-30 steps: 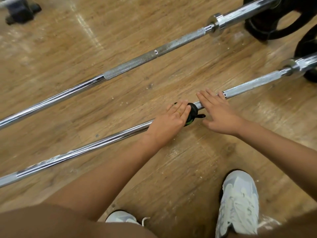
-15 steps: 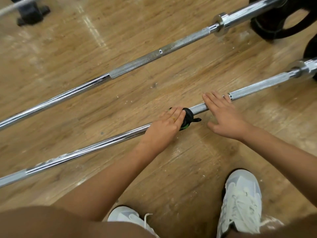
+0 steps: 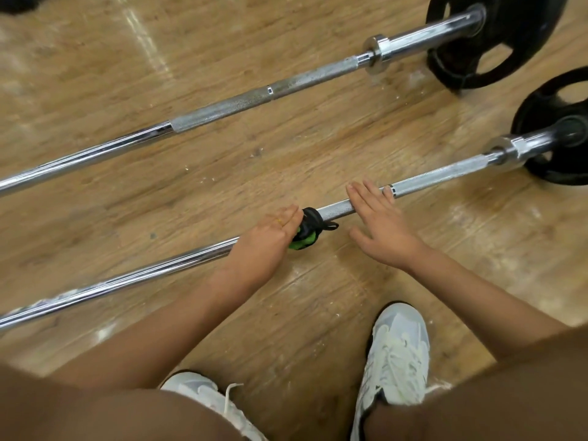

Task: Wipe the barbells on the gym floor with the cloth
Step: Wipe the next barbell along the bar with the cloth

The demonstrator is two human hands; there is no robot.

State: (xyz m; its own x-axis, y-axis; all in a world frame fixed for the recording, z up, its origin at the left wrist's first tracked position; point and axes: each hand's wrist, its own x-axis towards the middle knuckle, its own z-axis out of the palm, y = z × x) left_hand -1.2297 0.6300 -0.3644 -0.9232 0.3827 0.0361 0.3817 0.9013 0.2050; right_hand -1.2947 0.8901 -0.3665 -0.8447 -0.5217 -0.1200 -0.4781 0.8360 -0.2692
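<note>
Since the earlier frames the left hand (image 3: pixel 261 246) had slid the cloth (image 3: pixel 307 232) leftward along the shaft, widening the gap to the right hand (image 3: pixel 381 227), which stayed by the ring mark. The view had also swung to take in more of the weight plates.

Left fingers (image 3: pixel 286 218) curled down over the cloth, gripping it against the near barbell (image 3: pixel 127 278). Cloth black and green, bunched round the shaft at the inner end of the knurled section, a black tail sticking out to the right.

Right fingers (image 3: pixel 362 198) straight and together, laid flat across the knurling, thumb spread toward the person; holding nothing.

Near barbell lay on the wooden gym floor (image 3: pixel 286 154), running from lower left up to a black weight plate (image 3: pixel 553 103) at the right edge. Far barbell (image 3: pixel 222 109) lay beyond it, roughly parallel and well apart, carrying its own black plate (image 3: pixel 515 43).

White right shoe (image 3: pixel 394 354) on the floor under the right forearm; white left shoe (image 3: pixel 203 393) partly hidden by a leg.
</note>
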